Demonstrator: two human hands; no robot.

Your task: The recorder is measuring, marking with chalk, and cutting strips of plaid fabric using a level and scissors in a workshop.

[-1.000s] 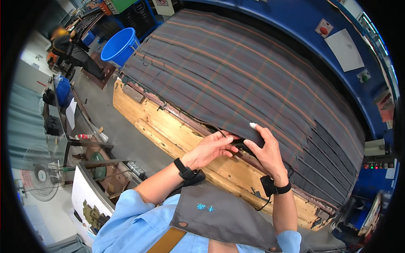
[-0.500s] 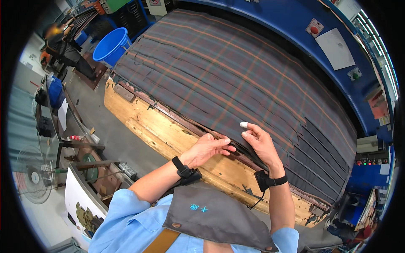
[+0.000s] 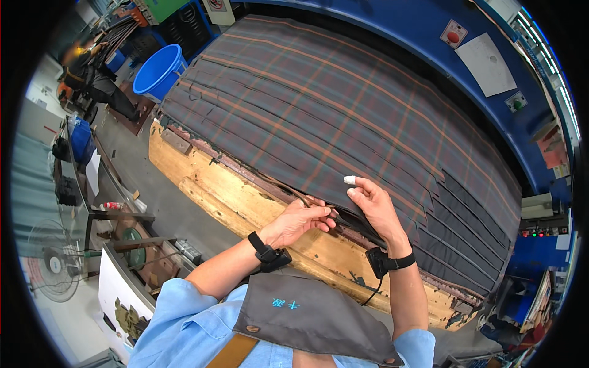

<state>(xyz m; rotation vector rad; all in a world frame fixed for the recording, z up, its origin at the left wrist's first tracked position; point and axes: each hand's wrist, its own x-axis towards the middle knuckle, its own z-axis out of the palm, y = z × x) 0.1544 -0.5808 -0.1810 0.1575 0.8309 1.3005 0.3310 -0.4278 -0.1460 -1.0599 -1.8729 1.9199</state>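
A factory workshop: a long blue machine (image 3: pixel 417 38), a panel (image 3: pixel 535 234) with small red and green lights, a scuffed wooden ledge (image 3: pixel 227 211), a blue bin (image 3: pixel 169 80), and a co-worker (image 3: pixel 103 87) standing farther off.

Blue chars (image 3: pixel 278 303) on gry apron (image 3: pixel 307 324)

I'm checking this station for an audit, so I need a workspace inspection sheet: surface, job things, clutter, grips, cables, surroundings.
Surface: wooden ledge, worn and marked.
Job things: checked cloth, spread with long folds; thin strip along its near edge.
Clutter: dark bits on the ledge.
Left-hand grip: thumb and fingers closed on the thin strip.
Right-hand grip: over the cloth's near edge, thumb and forefinger apart, white cover on one fingertip; other fingers hidden.
Cables: black cable hanging at the right wrist.
Surroundings: blue bin, co-worker and fan, all to the left.
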